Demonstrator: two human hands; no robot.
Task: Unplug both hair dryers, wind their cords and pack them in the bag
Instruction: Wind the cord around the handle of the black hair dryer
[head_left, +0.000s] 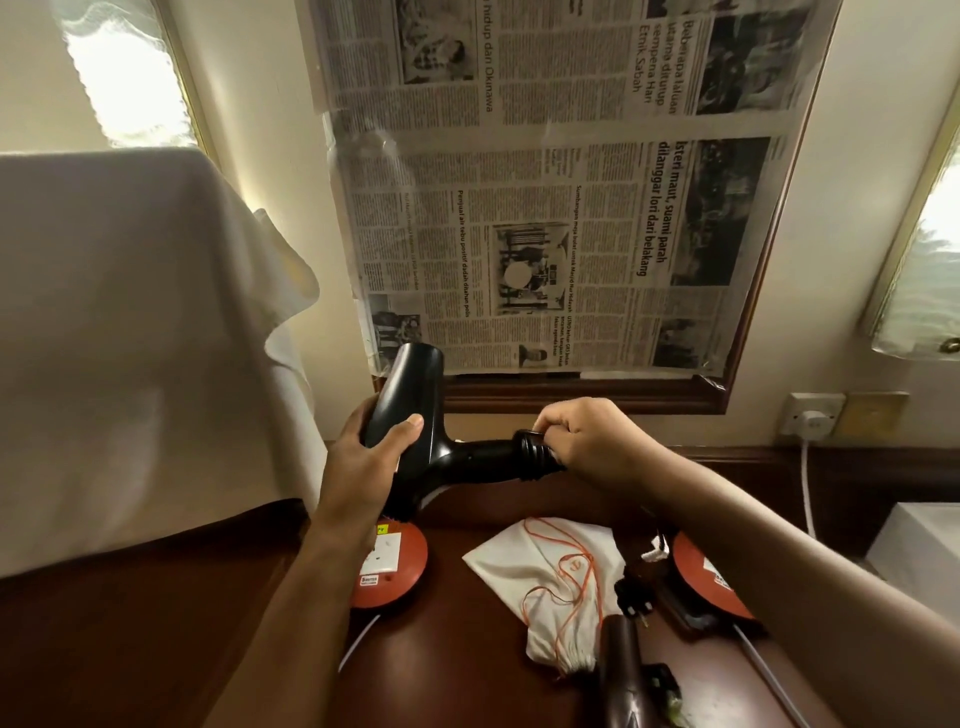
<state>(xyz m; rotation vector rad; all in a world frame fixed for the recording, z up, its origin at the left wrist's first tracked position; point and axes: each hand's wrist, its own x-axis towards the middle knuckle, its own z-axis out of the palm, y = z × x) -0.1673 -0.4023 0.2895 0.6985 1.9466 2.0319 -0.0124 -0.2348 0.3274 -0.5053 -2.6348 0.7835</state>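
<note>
nearest the camera, at the bottom edge, a brown dryer (623, 670) lies on the dark wood surface (156, 623), only part of it in frame. a black plug (632, 597) sits just beyond it, next to a black cord bundle (662, 680) on its right. touching the dryer's left side is the bag (550, 577), a cream cloth pouch lying flat w/ an orange drawstring (576, 571) looped loosely over it.

two orange extension reels flank the bag: the l reel (400, 577) has a white socket face and a white lead trailing toward the camera; the r reel (711, 577) is partly hidden by the r forearm, also w/ a white lead running off to the bottom right.

above the surface, both hands hold a black dryer (415, 431) in the air, nozzle pointing up and away, handle out to the right. l hand (374, 457) is wrapped round the barrel, thumb across the front. r hand (587, 441) is closed on the end of the handle, fingers pinching black cord (535, 452) coiled round it in several turns.

further back, a white cloth (130, 338) drapes over sth on the left. on the wall a framed panel is covered w/ taped newspaper (561, 208). to the right, a wall socket (813, 413) has a white plug in it, cable hanging down. curtained windows sit at both far edges.
</note>
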